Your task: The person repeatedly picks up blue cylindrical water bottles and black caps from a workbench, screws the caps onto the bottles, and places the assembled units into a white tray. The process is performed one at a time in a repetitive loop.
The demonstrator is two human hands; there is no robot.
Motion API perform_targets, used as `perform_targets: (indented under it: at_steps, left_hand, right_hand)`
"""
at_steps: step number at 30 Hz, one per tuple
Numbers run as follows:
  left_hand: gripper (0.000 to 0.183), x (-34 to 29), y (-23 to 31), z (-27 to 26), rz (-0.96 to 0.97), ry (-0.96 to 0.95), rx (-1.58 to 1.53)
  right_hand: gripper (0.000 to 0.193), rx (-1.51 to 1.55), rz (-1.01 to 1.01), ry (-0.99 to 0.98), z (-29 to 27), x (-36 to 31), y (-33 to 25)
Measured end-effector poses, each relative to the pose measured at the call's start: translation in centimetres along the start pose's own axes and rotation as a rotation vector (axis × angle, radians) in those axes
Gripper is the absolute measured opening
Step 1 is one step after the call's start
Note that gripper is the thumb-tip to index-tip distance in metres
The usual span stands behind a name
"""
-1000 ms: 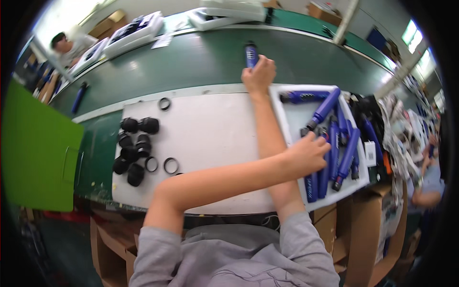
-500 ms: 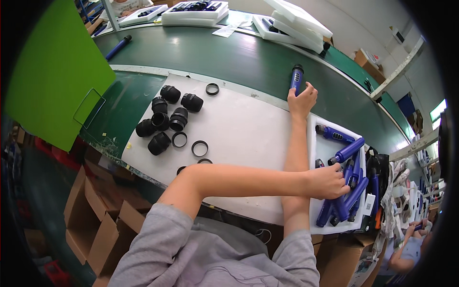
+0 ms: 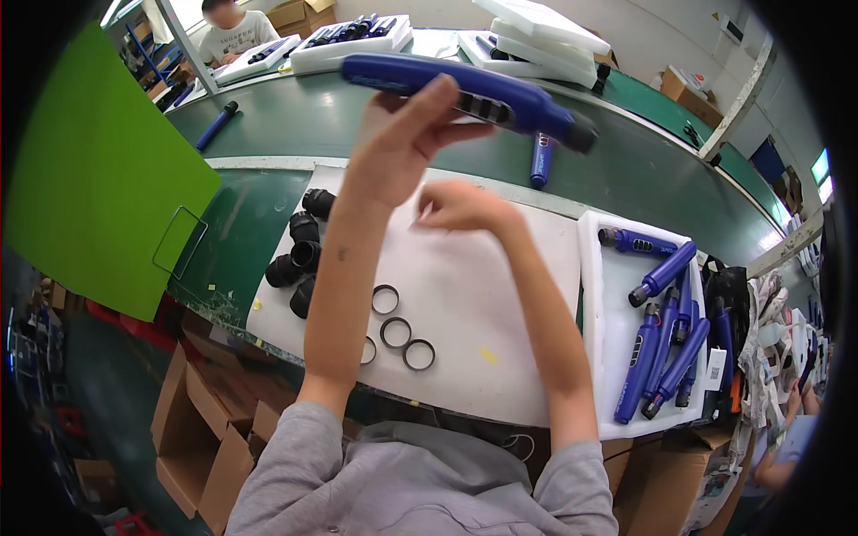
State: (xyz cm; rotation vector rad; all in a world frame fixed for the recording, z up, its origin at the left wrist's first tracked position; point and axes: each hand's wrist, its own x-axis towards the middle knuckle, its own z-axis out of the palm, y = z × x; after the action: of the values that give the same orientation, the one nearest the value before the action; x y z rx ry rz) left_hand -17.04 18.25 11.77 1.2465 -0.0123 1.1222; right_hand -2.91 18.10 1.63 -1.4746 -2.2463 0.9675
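My left hand (image 3: 402, 147) is raised above the far side of the white work sheet (image 3: 474, 366), closed around a blue microphone body (image 3: 438, 79). The body lies nearly level, its dark end at the right and blurred. Just below and to the right, my right hand (image 3: 460, 205) holds nothing that I can see; its loosely bent fingers are somewhat blurred. Black microphone heads (image 3: 304, 228) lie on the sheet's left side, partly hidden by my left forearm. Several black rings (image 3: 395, 333) rest nearer to me. Another blue microphone (image 3: 542, 161) lies on the green belt, its far end covered.
At the right, a white foam tray (image 3: 588, 295) holds several blue microphone bodies (image 3: 657, 268). A green panel (image 3: 107, 179) stands at the left. Foam trays (image 3: 353, 55) with microphones stand beyond the belt (image 3: 295, 107), near a seated person (image 3: 237, 36). Open cardboard boxes (image 3: 206, 420) sit below.
My left hand has come from the foam tray, up and leftward, with a microphone body. My right hand has let go of the microphone on the belt and moved left over the sheet.
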Motion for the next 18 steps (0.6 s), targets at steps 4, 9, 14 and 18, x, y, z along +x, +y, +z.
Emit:
perform_targets:
  at_steps: [4, 9, 14, 18]
  left_hand:
    - [0.035, 0.9, 0.8, -1.5, 0.060, 0.024, -0.073]
    - [0.043, 0.7, 1.7, -2.2, 0.058, 0.043, 0.119]
    - [0.045, 0.6, 2.0, -3.3, 0.041, 0.109, 0.209]
    - [0.038, 1.3, 1.8, -4.4, 0.065, 0.173, 0.087]
  right_hand:
    - [0.063, -0.269, 0.013, -0.166, 6.8, -0.6, -6.0]
    - [0.048, -0.302, -0.005, -0.273, 8.6, -0.3, -6.9]
    - [0.032, -0.071, -0.075, -0.079, 2.9, -0.5, -3.6]
    - [0.031, 0.972, -0.406, 0.505, -1.9, -1.5, -0.8]
